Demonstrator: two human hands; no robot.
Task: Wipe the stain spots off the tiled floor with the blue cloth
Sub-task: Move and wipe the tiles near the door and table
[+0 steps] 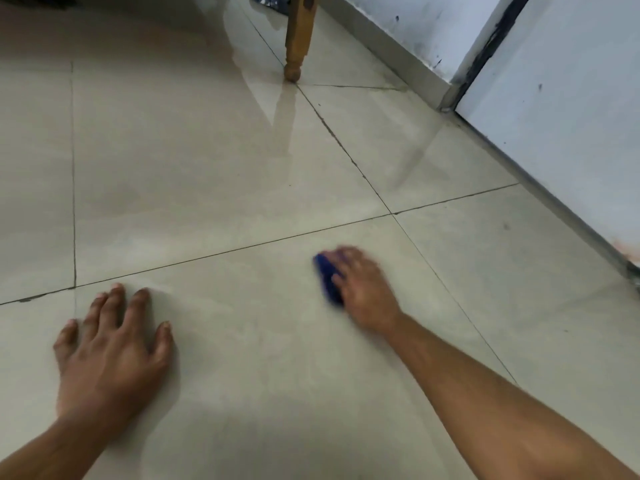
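Observation:
My right hand [362, 287] lies on top of the blue cloth [327, 277] and presses it onto the beige tiled floor [214, 174], just below a grout line. Only the cloth's left edge shows; the rest is under my palm and fingers. That hand is motion-blurred, so its grip is unclear. My left hand [114, 348] rests flat on the floor at the lower left, fingers spread, holding nothing. I cannot make out any distinct stain spot near the cloth.
A wooden furniture leg [299, 36] stands on the floor at the top centre. A white wall with a grey skirting [388, 53] runs along the right, meeting a pale door panel [561, 126]. Dark grout lines cross the tiles.

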